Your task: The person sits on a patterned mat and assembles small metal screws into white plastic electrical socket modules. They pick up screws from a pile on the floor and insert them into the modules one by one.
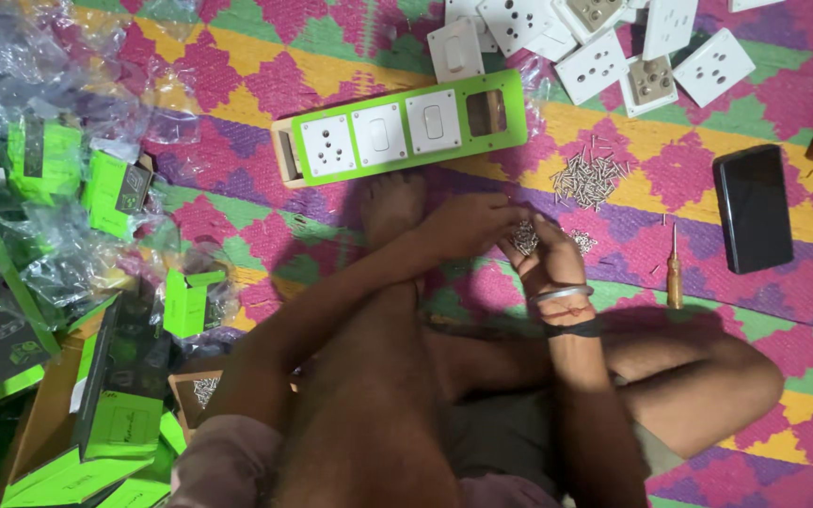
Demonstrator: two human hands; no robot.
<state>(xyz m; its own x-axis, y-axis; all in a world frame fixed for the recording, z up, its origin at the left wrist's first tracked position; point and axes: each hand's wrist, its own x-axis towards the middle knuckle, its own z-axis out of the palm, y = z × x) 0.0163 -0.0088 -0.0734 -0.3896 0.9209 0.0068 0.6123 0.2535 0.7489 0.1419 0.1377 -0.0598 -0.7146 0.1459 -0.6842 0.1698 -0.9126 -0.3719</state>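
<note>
I sit cross-legged on a patterned mat. My right hand (549, 256) is cupped palm up and holds a small heap of metal screws (524, 237). My left hand (470, 224) reaches across, its fingertips pinching at the screws in that palm. Just beyond my foot lies a green switchboard panel (499, 118) on a wooden box, fitted with a white socket (327, 145) and two white switches (433, 121); its right-hand opening is unfilled. A loose pile of screws (587, 177) lies on the mat to the right of the panel.
A wooden-handled screwdriver (674, 273) and a black phone (753, 207) lie on the mat at right. Several white sockets and switches (595, 66) are scattered at the top. Green boxes (115, 183) and clear plastic wrappers (21, 56) crowd the left side.
</note>
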